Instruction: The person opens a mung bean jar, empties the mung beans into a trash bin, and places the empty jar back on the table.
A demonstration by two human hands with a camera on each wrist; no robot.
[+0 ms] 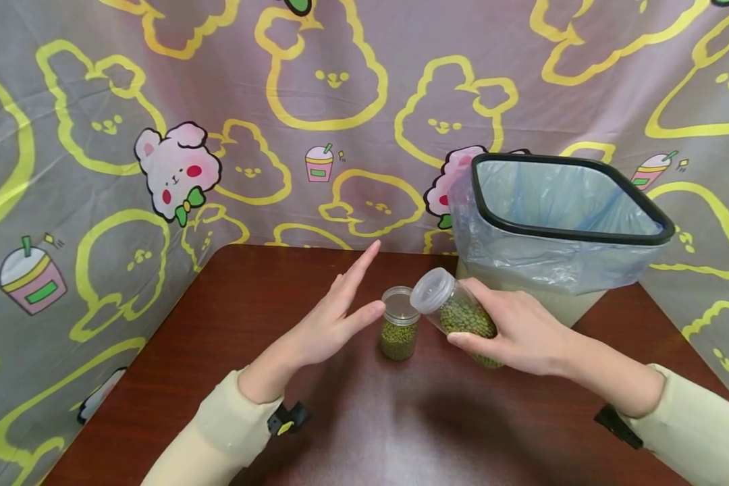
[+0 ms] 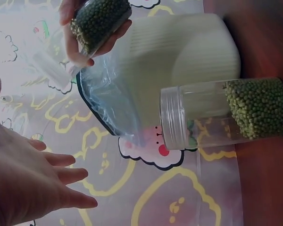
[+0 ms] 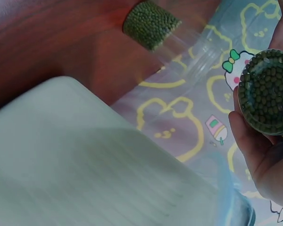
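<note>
My right hand (image 1: 525, 331) grips a clear jar (image 1: 464, 317) of small green beans, like mung beans, around its body. That jar is tilted, with its whitish translucent lid (image 1: 433, 290) toward the upper left and its bean-filled base facing the right wrist camera. Upright on the table stands a second clear jar (image 1: 399, 337), partly filled with the same beans; its threaded rim (image 2: 172, 117) has no lid on it. Just left of this jar is my left hand (image 1: 328, 327), fingers extended and thumb apart, holding nothing. From the head view I cannot tell whether the thumb touches the jar.
A pale bin (image 3: 85, 155) lined with a bluish plastic bag (image 1: 559, 260) and topped by a black rim (image 1: 574, 235) stands at the back right, close behind my right hand. Patterned cloth (image 1: 340, 135) surrounds the back and sides of the dark red-brown table (image 1: 243, 297).
</note>
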